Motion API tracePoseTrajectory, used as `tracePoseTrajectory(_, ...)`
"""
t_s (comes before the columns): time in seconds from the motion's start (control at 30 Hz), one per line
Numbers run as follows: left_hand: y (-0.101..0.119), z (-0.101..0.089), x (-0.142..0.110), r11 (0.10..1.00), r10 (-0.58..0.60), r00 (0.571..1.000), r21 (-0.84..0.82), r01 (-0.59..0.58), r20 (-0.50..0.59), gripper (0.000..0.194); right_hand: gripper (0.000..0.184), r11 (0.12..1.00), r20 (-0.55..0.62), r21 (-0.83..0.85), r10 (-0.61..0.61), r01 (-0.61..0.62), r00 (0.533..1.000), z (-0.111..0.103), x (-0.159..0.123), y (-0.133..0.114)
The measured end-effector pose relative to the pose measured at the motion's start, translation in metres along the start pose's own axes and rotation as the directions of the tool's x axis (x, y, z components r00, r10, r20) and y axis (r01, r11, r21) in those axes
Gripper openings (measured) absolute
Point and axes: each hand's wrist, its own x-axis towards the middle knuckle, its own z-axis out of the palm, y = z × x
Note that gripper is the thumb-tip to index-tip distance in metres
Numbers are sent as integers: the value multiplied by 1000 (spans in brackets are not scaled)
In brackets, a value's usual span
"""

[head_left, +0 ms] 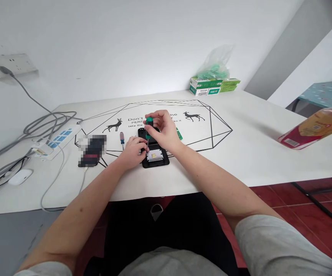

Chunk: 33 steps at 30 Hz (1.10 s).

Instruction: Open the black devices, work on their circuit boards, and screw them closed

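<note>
My right hand (pixel 165 131) is closed around the green-and-black handle of a screwdriver (pixel 149 122). Its shaft points down, nearly upright, to the left edge of an opened black device housing (pixel 156 164). Inside the housing lies a silvery white plate with a small yellowish square (pixel 154 155). At the housing's left side, the curled fingers of my left hand (pixel 134 151) are close to the screwdriver's tip; what they pinch is hidden. Behind, partly covered by my hands, is another black piece (pixel 141 132). A green circuit board (pixel 179 133) shows beyond my right wrist.
Left of my hands lie a second screwdriver (pixel 122 138) and a blurred-out phone (pixel 93 151) on a cable. Further left are a power strip (pixel 65 138), looped cords, glasses and a white case (pixel 20 177). Green boxes (pixel 206 86) stand by the wall; a drink bottle (pixel 312 126) is at right.
</note>
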Motion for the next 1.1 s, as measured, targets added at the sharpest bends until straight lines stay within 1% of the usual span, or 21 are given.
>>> tracePoseTrajectory(0.07,0,0,0,1000,-4,1000,-9,4,-1,18,34,999,42,47,-4,2,999,0,-2,2)
tracePoseTrajectory(0.13,0,0,0,1000,-4,1000,-16,4,-2,17,30,999,62,18,-40,38,997,-2,-2,3)
tracePoseTrajectory(0.27,0,-1,1,1000,-2,1000,-28,2,-9,16,28,970,59,-193,-137,146,989,-8,0,0)
tracePoseTrajectory(0.33,0,-1,1,999,-8,1000,-32,7,-7,15,30,952,67,-253,-162,174,984,-10,2,-3)
tracePoseTrajectory(0.43,0,-1,1,999,-11,1000,-30,11,-2,14,29,962,89,-217,-147,163,985,-11,2,-7)
tracePoseTrajectory(0.53,0,-1,2,1000,-8,1000,-28,8,0,12,22,982,96,-160,-87,102,992,-9,1,-9)
tracePoseTrajectory(0.57,0,-1,3,1000,-10,1000,-26,10,1,12,25,986,91,-153,-58,71,994,-8,0,-9)
tracePoseTrajectory(0.63,0,0,4,1000,-17,1000,-20,18,7,11,41,990,69,-144,7,3,998,-5,-2,-9)
tracePoseTrajectory(0.67,0,0,4,1000,-21,1000,-17,21,12,11,46,991,61,-134,34,-26,998,-3,-3,-9)
tracePoseTrajectory(0.73,0,0,5,1000,-21,1000,-16,21,20,11,45,994,64,-89,69,-63,996,0,-5,-8)
tracePoseTrajectory(0.8,1,1,5,1000,-13,1000,-16,14,22,11,40,997,77,-41,64,-61,995,1,-6,-7)
tracePoseTrajectory(0.83,1,1,6,1000,-9,1000,-14,10,22,11,40,998,76,-39,41,-39,996,1,-6,-7)
tracePoseTrajectory(0.97,2,1,6,1000,-4,1000,-3,4,-1,11,42,979,30,-192,-66,71,997,-2,-4,-4)
tracePoseTrajectory(1.03,1,0,6,1000,-14,1000,1,14,-25,12,42,972,-7,-225,-75,71,997,-5,-2,-2)
tracePoseTrajectory(1.1,-4,-1,7,998,-54,996,22,56,-67,13,43,975,-62,-215,-72,57,995,-7,0,1)
